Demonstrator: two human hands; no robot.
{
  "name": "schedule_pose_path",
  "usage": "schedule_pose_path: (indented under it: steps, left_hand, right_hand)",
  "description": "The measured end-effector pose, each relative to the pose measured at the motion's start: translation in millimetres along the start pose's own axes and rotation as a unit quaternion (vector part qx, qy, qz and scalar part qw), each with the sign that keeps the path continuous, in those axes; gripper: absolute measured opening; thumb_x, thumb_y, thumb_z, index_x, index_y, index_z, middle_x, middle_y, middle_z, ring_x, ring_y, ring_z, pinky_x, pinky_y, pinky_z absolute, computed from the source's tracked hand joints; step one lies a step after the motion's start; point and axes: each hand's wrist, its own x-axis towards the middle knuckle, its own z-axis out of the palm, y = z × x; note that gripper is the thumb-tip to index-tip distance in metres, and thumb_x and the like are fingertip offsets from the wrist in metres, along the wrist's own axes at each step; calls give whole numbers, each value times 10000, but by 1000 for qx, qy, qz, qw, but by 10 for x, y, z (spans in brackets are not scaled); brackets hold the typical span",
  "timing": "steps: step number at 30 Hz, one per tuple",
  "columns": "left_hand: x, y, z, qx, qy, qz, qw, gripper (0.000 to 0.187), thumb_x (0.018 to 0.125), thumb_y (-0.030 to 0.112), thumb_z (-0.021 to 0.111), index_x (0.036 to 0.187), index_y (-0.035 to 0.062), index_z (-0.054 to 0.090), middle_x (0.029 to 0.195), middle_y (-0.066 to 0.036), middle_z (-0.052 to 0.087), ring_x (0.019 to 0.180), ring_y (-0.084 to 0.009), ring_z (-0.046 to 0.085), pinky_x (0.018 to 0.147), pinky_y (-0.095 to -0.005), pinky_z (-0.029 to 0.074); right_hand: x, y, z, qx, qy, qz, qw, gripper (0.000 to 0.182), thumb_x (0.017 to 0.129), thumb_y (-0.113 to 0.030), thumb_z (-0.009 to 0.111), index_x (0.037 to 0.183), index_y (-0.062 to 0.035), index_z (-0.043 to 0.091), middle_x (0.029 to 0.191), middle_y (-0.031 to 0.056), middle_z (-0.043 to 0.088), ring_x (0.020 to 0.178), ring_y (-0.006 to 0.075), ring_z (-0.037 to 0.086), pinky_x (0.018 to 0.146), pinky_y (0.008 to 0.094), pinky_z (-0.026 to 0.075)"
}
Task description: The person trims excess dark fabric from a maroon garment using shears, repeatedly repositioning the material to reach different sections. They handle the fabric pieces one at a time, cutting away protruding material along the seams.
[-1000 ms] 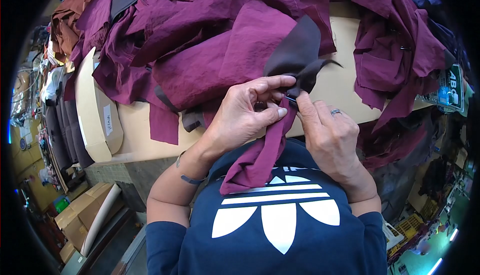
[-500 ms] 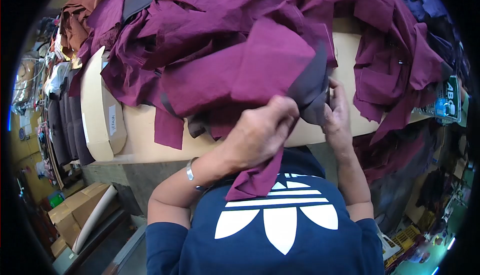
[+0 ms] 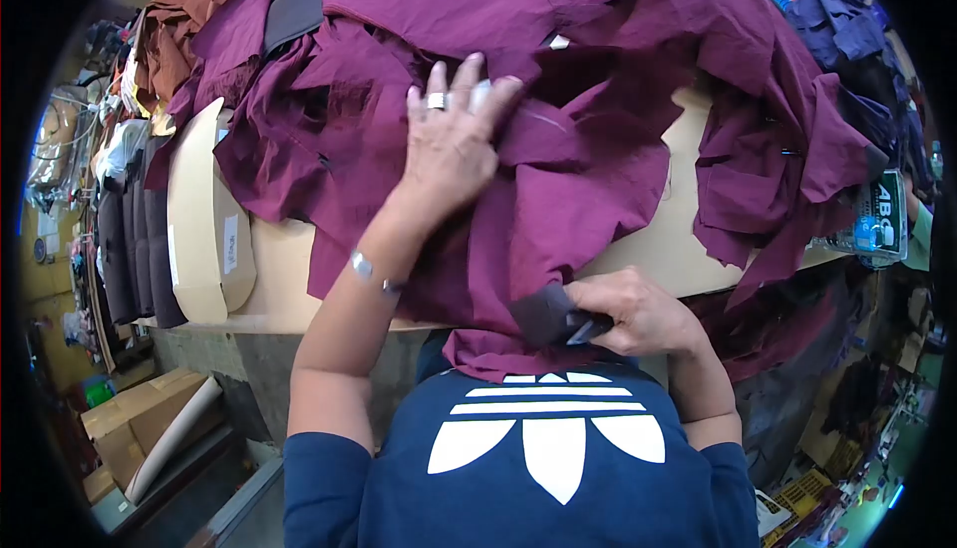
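A heap of maroon cloth pieces point(image 3: 588, 204) covers most of the table and hangs over its front edge against my shirt. My left hand point(image 3: 454, 144) lies over the maroon cloth near the middle, its fingers stretched and somewhat apart; a small pale patch shows between the fingertips. Close to my body, my right hand point(image 3: 638, 309) is closed on a dark grey cloth piece point(image 3: 541, 315) that lies against the maroon fabric. A small shiny edge shows under the right fingers, too blurred to name.
The tan tabletop point(image 3: 688, 249) shows between the cloth piles. A cardboard piece with a label point(image 3: 204, 224) stands at left, beside hanging dark cloth point(image 3: 130, 239). Brown cloth point(image 3: 189, 29) lies at far left, and a plastic pack marked ABC point(image 3: 882, 217) sits at right.
My left hand has moved up and left onto the heap, and its fingers have opened. My right hand has come down toward my body with dark grey cloth. The maroon cloth now lies spread lower.
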Motion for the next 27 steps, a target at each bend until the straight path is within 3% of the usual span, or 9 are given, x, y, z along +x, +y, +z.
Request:
schedule_pose_path:
  steps: [3,8,10,12,13,16,22,26,27]
  left_hand:
    - [-40,-300,174,-288,-258,-184,904,527,736,78,555,1245,112,424,1223,-172,480,1111,-294,483,966,-380,349]
    - [-242,-777,-152,-590,0,-212,779,367,813,29,517,1180,25,487,1191,-82,490,1092,-157,468,948,-293,349]
    - [-331,-1043,-416,-624,71,-262,732,325,847,19,488,1171,-8,490,1166,-62,501,1053,-133,492,924,-272,375]
    - [-503,-1221,-601,-772,45,-266,576,301,875,18,464,1174,1,497,1122,-44,525,996,-102,516,892,-240,392]
    - [-543,-1196,-709,-730,34,-247,637,264,881,10,456,1133,1,532,1067,-39,559,948,-83,531,863,-213,403]
    - [-643,-967,-843,-681,-7,-260,685,236,877,14,463,1090,-9,562,1038,-48,578,948,-87,530,878,-224,398]
    - [-892,-798,-430,-613,-58,-279,737,188,877,-1,456,978,-26,612,943,-39,600,887,-86,533,834,-213,401]
    - [-825,-779,-833,-689,-101,-243,676,171,825,-33,462,910,-59,608,866,-65,612,825,-87,551,773,-207,420]
    - [-771,-665,-1069,-778,-113,-253,563,158,784,-47,468,860,-72,604,844,-105,617,798,-134,586,758,-221,439]
  right_hand:
    - [-114,-73,-221,-28,-9,0,1000,395,569,-34,631,957,-51,558,781,150,584,723,352,570,636,375,456]
    - [-372,-100,-654,-126,43,100,986,425,548,32,580,965,-44,572,792,166,580,739,373,565,638,367,463]
    - [-364,-67,-886,-58,108,163,979,439,513,96,497,934,-2,574,666,136,504,660,189,577,623,288,440]
    - [-315,91,-1056,-40,195,162,967,494,552,113,414,1017,30,558,696,92,496,738,87,502,709,230,413]
    - [-284,160,-1142,-67,214,184,957,486,590,112,406,1050,40,544,734,106,529,764,89,499,749,217,403]
    - [-130,575,-1298,-229,248,197,920,380,658,38,495,1029,-22,552,842,173,597,850,297,597,765,317,449]
    - [181,922,-1134,-385,267,295,833,364,703,-67,545,1056,-159,538,987,119,604,959,335,552,783,437,449]
    - [203,763,-1364,-419,197,314,829,383,709,-61,533,1071,-188,533,995,128,603,943,349,559,761,452,461]
    - [243,650,-1456,-436,205,283,829,367,711,-59,530,1056,-186,536,970,128,606,924,355,564,748,458,463]
